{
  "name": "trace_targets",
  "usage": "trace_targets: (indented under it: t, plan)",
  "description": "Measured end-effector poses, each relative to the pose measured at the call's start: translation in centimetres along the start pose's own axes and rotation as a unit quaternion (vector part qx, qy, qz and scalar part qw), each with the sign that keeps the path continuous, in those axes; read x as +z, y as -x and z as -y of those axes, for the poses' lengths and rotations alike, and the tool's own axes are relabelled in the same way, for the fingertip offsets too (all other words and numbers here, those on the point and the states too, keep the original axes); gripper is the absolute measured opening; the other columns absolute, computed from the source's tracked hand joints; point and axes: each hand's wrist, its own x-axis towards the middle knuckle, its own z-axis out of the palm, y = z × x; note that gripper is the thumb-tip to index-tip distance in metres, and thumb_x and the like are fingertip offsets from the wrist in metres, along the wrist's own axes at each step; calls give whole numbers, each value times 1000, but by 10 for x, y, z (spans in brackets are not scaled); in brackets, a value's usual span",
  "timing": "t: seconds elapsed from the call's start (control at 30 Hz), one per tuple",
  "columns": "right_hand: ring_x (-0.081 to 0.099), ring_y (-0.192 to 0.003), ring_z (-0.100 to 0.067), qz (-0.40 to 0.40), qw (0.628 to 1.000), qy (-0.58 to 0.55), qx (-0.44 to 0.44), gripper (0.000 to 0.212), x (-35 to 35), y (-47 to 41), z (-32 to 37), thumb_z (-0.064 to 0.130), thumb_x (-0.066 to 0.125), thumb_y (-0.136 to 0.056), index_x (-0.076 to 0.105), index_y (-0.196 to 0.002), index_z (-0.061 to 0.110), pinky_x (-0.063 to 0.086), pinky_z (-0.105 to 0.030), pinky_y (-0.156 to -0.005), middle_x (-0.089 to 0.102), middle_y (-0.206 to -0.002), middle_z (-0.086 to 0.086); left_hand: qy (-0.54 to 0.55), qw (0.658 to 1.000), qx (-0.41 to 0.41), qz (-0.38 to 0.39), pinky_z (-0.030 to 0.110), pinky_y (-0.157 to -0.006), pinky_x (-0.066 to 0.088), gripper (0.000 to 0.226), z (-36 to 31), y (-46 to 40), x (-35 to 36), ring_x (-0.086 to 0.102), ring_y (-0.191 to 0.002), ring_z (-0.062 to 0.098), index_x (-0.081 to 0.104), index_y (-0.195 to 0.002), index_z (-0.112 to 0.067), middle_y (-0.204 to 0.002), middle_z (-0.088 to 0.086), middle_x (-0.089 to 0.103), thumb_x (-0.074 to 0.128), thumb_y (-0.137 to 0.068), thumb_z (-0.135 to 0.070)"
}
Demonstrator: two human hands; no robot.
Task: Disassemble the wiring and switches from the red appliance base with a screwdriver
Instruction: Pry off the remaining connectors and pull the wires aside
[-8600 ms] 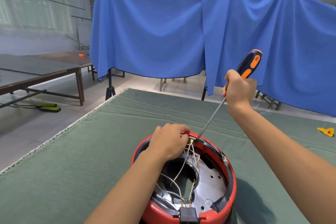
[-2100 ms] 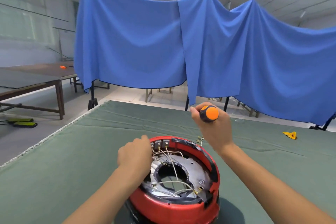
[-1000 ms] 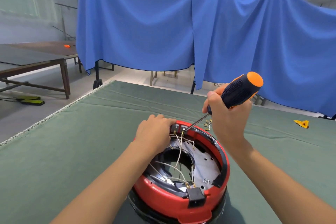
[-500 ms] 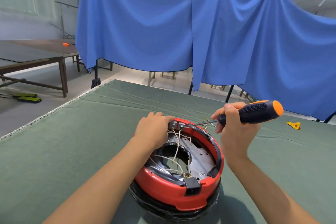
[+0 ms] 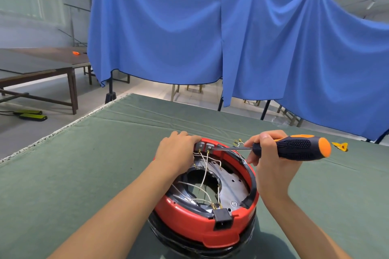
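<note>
Since half a second ago: little changed, screwdriver point(image 5: 290, 147) handle tipped slightly flatter, now lying almost level, tip kept at the two small grey switches point(image 5: 204, 145) on the far rim of the red appliance base point(image 5: 197, 215). No legible writing anywhere; only a small round embossed mark point(image 5: 234, 203) on the metal plate point(image 5: 232, 185), too small to read. Right hand point(image 5: 271, 162) to the right of the base, fingers and thumb curled tight round the black, dimpled handle near its shaft end, orange cap pointing right, wrist bent and forearm running in from the near right. Left hand point(image 5: 179, 151) palm down over the far left rim, fingers curled around the rim beside the switches and pressing on it, forearm coming in from the near left. Base round, glossy red plastic with a black lower band, sitting in the middle of the green cloth-covered table point(image 5: 63, 174), near the viewer. Inside: shiny perforated plate with a large round hole, thin white wires point(image 5: 203, 174) with brass terminals looping from the switches toward a black square socket point(image 5: 222, 216) on the near rim. Loose wire bundle point(image 5: 237, 142) with brass ends on the cloth just beyond the right hand; small yellow piece point(image 5: 340, 146) farther right. Draped blue cloth point(image 5: 210, 38) hanging behind the table.
</note>
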Motion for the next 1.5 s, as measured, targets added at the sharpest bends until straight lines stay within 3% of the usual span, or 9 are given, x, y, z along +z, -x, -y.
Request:
trace_targets:
  t: [0.1, 0.27, 0.43, 0.5, 0.63, 1.03, 1.23, 1.4, 1.5]
  plan:
    - [44, -32, -18, -10, 1000, -19, 8, 17, 0, -8, -2, 24, 54, -69, 54, -53, 22, 34, -18, -39, 60, -54, -6, -2, 1000, 6, -2, 37, -85, 42, 56, 0, 0, 0, 45, -116, 24, 40, -137, -37, -130, -1, 52, 48, -88, -12]
    - [38, -29, -20, -40, 999, -15, 16, 22, 4, -33, -6, 12, 50, -75, 46, -61, -4, 30, -17, -37, 55, -45, -5, 1, 1000, 7, 0, 37, -85, 43, 55, -1, 0, -2, 46, -116, 25, 45, -134, -34, -131, -2, 53, 47, -86, -9]
    - [42, -36, -20, -76, 995, -14, 58, 31, 17, -61, -12, 16, 49, -70, 49, -40, 18, 30, -18, -42, 44, -35, 1, -1, 1000, 8, -5, 36, -82, 42, 55, 0, 0, -1, 46, -114, 25, 45, -134, -34, -130, -2, 53, 47, -85, -7]
    - [43, -37, -21, -97, 992, -12, 80, 35, 20, -72, -16, 18, 50, -69, 44, -35, 18, 30, -18, -44, 40, -33, 4, 0, 1000, 7, -7, 36, -82, 42, 56, 0, -1, 0, 46, -115, 25, 44, -135, -35, -131, -1, 53, 47, -86, -8]
    - [41, -34, -19, -122, 987, -1, 102, 25, 22, -87, -26, 19, 50, -67, 39, -47, 11, 30, -17, -40, 37, -33, 4, 2, 1000, 8, -12, 36, -82, 43, 57, 0, -1, 2, 46, -115, 25, 43, -136, -36, -131, -1, 53, 48, -87, -8]
    - [42, -34, -16, -194, 963, 0, 189, 27, 15, -107, -51, 18, 53, -73, 40, -51, 14, 29, -20, -41, 41, -33, 5, 8, 1000, 12, -21, 36, -83, 42, 58, 2, -2, 4, 46, -115, 24, 39, -139, -38, -132, -2, 52, 49, -88, -11]
    - [44, -32, -16, -183, 971, -59, 145, 37, 10, -94, -38, 21, 54, -67, 46, -31, 19, 26, -14, -37, 38, -34, 4, 1, 1000, 11, -9, 35, -85, 42, 59, 2, -3, 4, 44, -116, 24, 38, -139, -37, -133, -1, 50, 49, -87, -10]
    - [43, -32, -18, -167, 977, -76, 106, 32, 2, -72, -31, 21, 54, -68, 45, -37, 18, 24, -13, -37, 45, -35, -5, -4, 997, 76, 8, 35, -108, 24, 60, 1, -5, 5, 24, -137, 19, 34, -141, -26, -152, -4, 29, 55, -86, -16]
    - [40, -32, -18, -146, 983, -72, 89, 31, 0, -60, -29, 20, 52, -69, 47, -39, 16, 25, -15, -35, 49, -37, -7, 23, 995, 94, 33, 35, -107, 24, 60, 0, -8, 5, 28, -135, 18, 32, -142, -27, -149, -6, 33, 52, -87, -16]
